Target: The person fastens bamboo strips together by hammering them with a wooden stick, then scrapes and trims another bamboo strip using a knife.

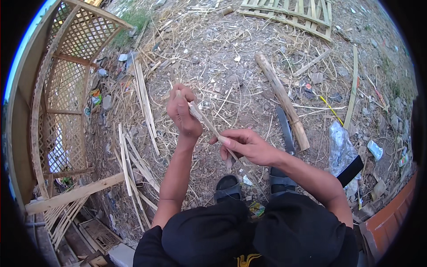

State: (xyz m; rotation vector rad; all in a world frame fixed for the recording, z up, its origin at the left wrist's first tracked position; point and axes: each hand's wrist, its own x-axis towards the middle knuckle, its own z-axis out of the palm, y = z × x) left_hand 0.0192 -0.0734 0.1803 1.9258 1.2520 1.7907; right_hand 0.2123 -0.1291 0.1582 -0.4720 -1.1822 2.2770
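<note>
A thin pale wooden strip, perhaps split bamboo, slants from upper left to lower right in front of my knees. My left hand is closed in a fist around its upper end, with the thumb on top. Lower down, my right hand pinches the same strip between thumb and fingers. Its thin tail runs on down between my sandals. On the ground right of my right hand lies a long dark blade, like a machete, alongside a thick wooden pole.
Loose strips lie at the left, near a lattice-panelled wooden frame. A slatted panel rests at the far right. Clear plastic, a white cup and a yellow stick are on the right. Shavings litter the ground.
</note>
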